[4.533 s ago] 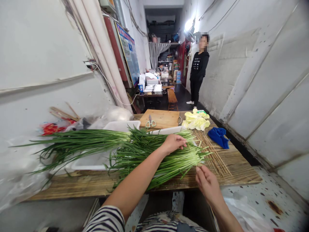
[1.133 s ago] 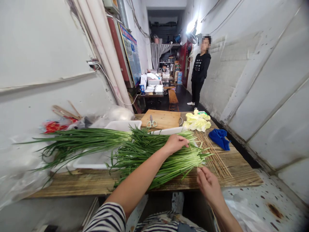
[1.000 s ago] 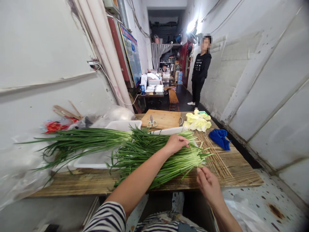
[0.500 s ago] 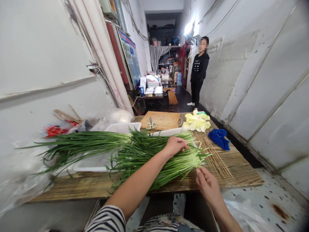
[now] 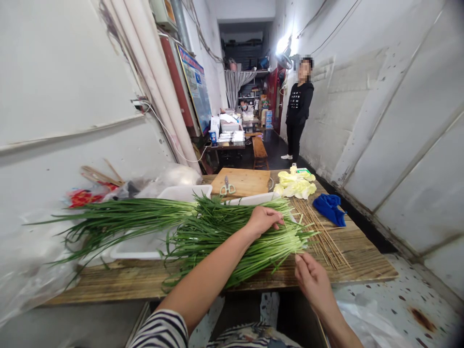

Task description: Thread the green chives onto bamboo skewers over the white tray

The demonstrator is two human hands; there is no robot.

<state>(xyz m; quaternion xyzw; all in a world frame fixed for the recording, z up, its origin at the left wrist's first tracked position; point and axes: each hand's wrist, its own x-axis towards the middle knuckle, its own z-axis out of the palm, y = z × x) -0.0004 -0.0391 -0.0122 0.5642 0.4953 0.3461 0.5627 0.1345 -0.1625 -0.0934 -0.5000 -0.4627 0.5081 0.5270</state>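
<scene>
A wide bundle of green chives [image 5: 232, 241] lies across the table, with its pale cut stems toward the right. My left hand [image 5: 264, 220] rests over these stems, its fingers closed in a pinch on some chives; the fingertips are partly hidden. Just below the stem ends, my right hand [image 5: 313, 276] is closed, thumb against forefinger. It pinches a thin stick that looks like a bamboo skewer, mostly hidden by the hand, with its tip at the chives. Several loose bamboo skewers [image 5: 322, 234] lie to the right of the bundle.
More chives [image 5: 134, 212] lie over a white tray [image 5: 136, 249] at left. Behind are a cutting board [image 5: 250, 181], scissors [image 5: 227, 186] and cabbage leaves [image 5: 295, 183]. A blue cloth [image 5: 329, 209] sits near the right edge. A person [image 5: 299, 108] stands by the far wall.
Hardly anything differs. Both hands keep nearly the same place and grip at the chives, and the view has shifted very slightly.
</scene>
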